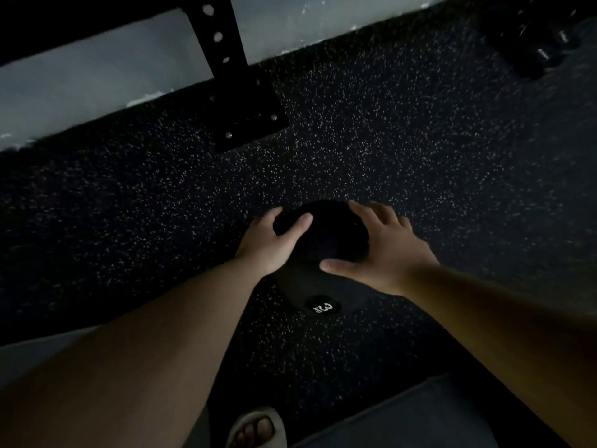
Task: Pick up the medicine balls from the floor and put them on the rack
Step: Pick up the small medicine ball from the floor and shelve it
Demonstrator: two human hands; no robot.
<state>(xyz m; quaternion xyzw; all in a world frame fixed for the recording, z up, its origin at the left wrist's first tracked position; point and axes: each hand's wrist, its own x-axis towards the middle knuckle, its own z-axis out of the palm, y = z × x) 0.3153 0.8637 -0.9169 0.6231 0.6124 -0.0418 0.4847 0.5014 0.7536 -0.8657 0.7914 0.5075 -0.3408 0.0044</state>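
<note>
A black medicine ball (323,276) marked "3 kg" lies on the dark speckled floor in the lower middle of the view. My left hand (271,244) is pressed against its left side with the thumb over the top. My right hand (378,247) cups its right side, fingers spread and thumb across the front. Both hands are on the ball at once. The ball's far part is very dark and hard to make out. The rack's black upright (223,43) with a bolted foot plate (245,114) stands at the upper left.
A pale wall (97,79) runs along the top behind the rack post. Dark dumbbell-like shapes (542,50) lie at the top right. A foot in a sandal (258,428) is at the bottom edge, with grey shorts on either side.
</note>
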